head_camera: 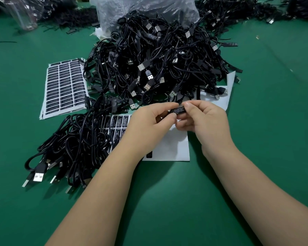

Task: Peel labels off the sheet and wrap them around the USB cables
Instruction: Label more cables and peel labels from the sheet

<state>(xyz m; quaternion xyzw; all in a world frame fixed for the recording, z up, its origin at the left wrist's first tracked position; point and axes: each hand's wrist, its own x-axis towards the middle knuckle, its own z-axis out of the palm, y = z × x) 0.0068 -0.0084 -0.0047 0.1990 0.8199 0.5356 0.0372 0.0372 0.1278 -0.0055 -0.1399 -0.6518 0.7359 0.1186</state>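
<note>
Between my two hands sits a black label (178, 110) with white print, lying around a black USB cable's controller. My left hand (149, 121) pinches its left end and my right hand (203, 118) pinches its right end. The cable (180, 100) runs up from the label into the big pile of black USB cables (158, 59). Under my hands lies a partly peeled label sheet (169, 146), white where labels are gone, with black labels left at its left side (120, 123).
A full stack of label sheets (64, 86) lies at the left. A smaller heap of cables (71, 148) sits at the front left. A clear plastic bag (146, 8) stands behind the big pile. Another white sheet (226, 89) pokes out at the right on the green table (167, 192).
</note>
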